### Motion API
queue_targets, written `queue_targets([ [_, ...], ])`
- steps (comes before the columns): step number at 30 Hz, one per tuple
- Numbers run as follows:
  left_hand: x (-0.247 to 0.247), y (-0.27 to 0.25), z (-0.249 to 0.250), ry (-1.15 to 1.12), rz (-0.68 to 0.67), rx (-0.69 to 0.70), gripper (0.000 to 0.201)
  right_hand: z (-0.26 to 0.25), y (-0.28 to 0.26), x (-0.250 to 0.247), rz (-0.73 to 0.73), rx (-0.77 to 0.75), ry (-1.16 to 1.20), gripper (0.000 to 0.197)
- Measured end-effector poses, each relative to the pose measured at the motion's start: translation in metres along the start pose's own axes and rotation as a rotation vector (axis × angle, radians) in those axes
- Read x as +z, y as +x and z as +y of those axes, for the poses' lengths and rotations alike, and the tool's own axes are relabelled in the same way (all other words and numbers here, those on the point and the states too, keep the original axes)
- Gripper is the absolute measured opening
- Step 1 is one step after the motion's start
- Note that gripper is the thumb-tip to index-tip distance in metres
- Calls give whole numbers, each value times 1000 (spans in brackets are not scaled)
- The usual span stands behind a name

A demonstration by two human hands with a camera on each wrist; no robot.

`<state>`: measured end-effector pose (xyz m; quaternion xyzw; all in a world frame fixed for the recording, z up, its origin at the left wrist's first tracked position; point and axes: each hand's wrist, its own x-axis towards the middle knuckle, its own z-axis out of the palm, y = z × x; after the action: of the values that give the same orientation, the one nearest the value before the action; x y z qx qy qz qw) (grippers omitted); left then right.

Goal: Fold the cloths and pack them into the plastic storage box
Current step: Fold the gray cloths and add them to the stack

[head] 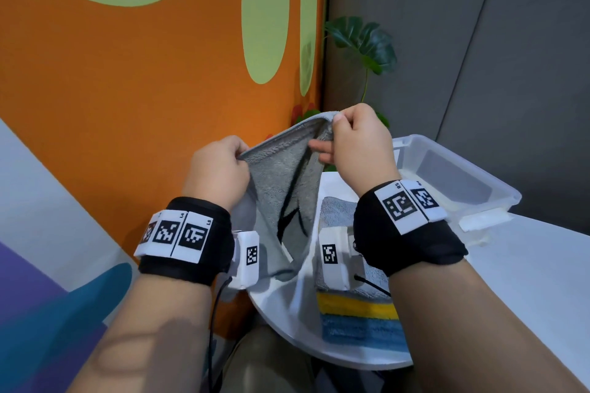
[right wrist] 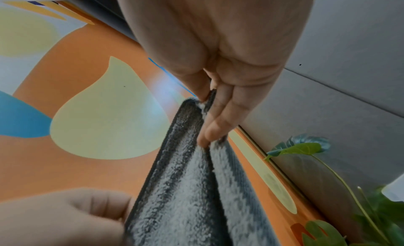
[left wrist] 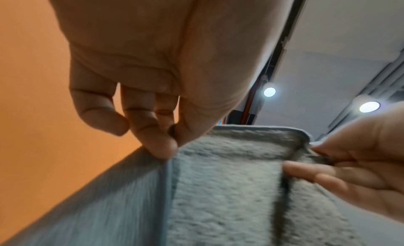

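Head view, centre of frame: the left hand [head: 220, 166] and the right hand [head: 357, 143] are holding a grey cloth [head: 287, 188] up in the air, above the near edge of the white counter [head: 526, 265]. The left fingers [left wrist: 153, 141] are curling and pinching one top corner against the thumb. The right thumb and forefinger are pinching the other corner, the remaining right fingers [right wrist: 220, 122] lying nearly straight along the fabric. The cloth's lower part is hanging out of sight behind the wrist straps. At lower centre, a pile of cloths [head: 357, 316] is lying on the counter, partly covered by the right wrist. At right, the clear plastic box [head: 498, 188] is standing open on the counter; its contents are hard to make out.
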<state>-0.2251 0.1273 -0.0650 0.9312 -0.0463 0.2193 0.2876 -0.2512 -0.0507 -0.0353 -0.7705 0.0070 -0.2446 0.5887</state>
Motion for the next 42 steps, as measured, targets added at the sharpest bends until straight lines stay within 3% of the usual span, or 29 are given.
queue_targets([
  [5, 0, 1, -19, 110, -86, -78, 24, 7, 9, -6, 218, -26, -57, 15],
  [10, 3, 1, -33, 67, -169, -220, 29, 8, 13, -23, 291, -25, -136, 14],
  [17, -3, 0, -28, 31, 208, -150, 24, 16, 12, -28, 356, -50, -153, 9],
  [20, -8, -1, -25, 5, 294, -152, 27, 18, 11, -30, 378, -40, -98, 10],
  [27, -7, -2, -27, -87, 405, -122, 17, 17, 6, -27, 363, -46, -91, 39],
  [31, -7, 3, -33, -204, 451, -117, 19, 19, 8, -26, 383, -57, -90, 37],
  [34, -6, 4, -29, -329, 505, -76, 22, 17, 5, -26, 337, -84, -81, 19],
  [37, -7, 3, -22, -409, 502, -55, 17, 13, 0, -23, 192, -91, -76, 7],
  [42, -7, -1, -14, -625, 297, -57, 31, 10, -4, -19, 20, -121, -198, 14],
])
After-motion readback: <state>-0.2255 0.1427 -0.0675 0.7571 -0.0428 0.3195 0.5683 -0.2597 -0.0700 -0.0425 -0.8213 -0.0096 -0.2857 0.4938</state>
